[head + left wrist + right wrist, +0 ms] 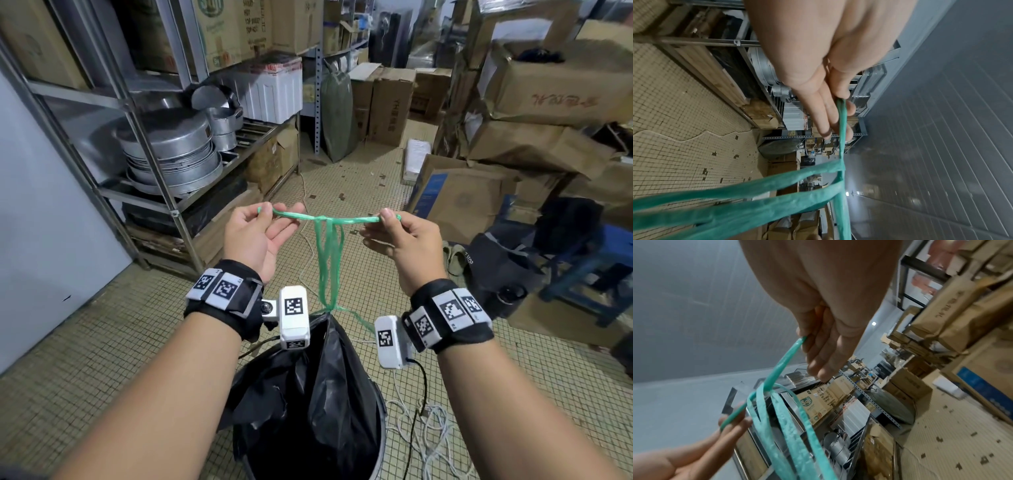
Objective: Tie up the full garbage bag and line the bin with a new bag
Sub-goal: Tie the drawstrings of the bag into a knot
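Note:
A full black garbage bag [308, 394] sits in a dark bin [378, 421] at the bottom middle of the head view. Its neck is gathered by a green plastic string [329, 253] whose strands rise from the bag to a taut level stretch between my hands. My left hand [265, 219] pinches the string's left end between thumb and forefinger, the other fingers spread. My right hand [387, 219] pinches the right end the same way. The left wrist view shows the string [841, 129] running from my fingers [824, 113]. In the right wrist view the string [781, 366] leaves my right fingers [822, 356].
A metal rack [161, 171] with stacked steel pans [171, 150] stands at the left. Cardboard boxes [548, 102] pile up at the right and back. A black backpack [507, 274] and a blue stool [589, 267] stand at the right. White cables [428, 435] lie on the tiled floor beside the bin.

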Demonstrator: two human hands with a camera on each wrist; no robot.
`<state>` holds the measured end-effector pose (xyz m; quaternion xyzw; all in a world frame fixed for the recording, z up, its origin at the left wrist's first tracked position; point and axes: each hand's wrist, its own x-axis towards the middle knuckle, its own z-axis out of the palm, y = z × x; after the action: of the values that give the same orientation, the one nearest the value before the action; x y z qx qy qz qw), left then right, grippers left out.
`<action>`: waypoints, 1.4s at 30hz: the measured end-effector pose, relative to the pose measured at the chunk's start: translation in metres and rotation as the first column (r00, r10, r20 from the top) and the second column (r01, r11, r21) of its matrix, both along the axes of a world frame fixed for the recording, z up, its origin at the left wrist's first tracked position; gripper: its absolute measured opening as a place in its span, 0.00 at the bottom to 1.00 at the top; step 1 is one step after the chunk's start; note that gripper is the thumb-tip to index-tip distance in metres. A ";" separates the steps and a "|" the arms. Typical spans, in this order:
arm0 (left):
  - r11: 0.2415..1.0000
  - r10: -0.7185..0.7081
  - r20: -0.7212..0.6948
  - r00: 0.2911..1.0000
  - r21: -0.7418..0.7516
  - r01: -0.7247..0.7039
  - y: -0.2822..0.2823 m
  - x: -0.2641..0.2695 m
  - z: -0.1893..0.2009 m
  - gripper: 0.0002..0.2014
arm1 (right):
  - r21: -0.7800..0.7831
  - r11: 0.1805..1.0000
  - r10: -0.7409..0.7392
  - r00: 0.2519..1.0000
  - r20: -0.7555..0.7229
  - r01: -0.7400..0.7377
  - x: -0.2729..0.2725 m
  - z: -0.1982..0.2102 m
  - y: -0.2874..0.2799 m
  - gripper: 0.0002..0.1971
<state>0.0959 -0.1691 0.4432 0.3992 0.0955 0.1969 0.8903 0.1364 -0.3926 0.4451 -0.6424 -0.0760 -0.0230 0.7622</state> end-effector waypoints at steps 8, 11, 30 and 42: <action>0.991 0.077 -0.004 0.997 0.109 -0.076 0.001 0.005 -0.013 0.02 | 0.531 0.847 0.149 0.951 -0.272 0.019 0.003 0.002 0.003 0.14; 0.967 0.084 0.031 0.996 0.241 -0.089 0.001 0.007 -0.016 0.03 | 0.509 0.859 0.122 0.946 -0.300 0.051 0.006 0.002 0.009 0.14; -0.366 -0.048 -0.198 0.979 0.915 0.168 0.021 -0.017 -0.037 0.16 | -0.908 0.419 0.387 0.900 0.201 0.023 0.017 -0.029 -0.018 0.21; -0.420 0.132 -0.225 0.965 0.869 0.260 0.049 -0.029 -0.068 0.12 | -0.996 0.061 0.345 0.935 0.081 0.063 0.017 -0.048 -0.031 0.10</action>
<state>0.0671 -0.1203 0.3755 0.9869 -0.0360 0.0830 0.1335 0.1537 -0.4239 0.3970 -0.9636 -0.2481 0.0137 0.0986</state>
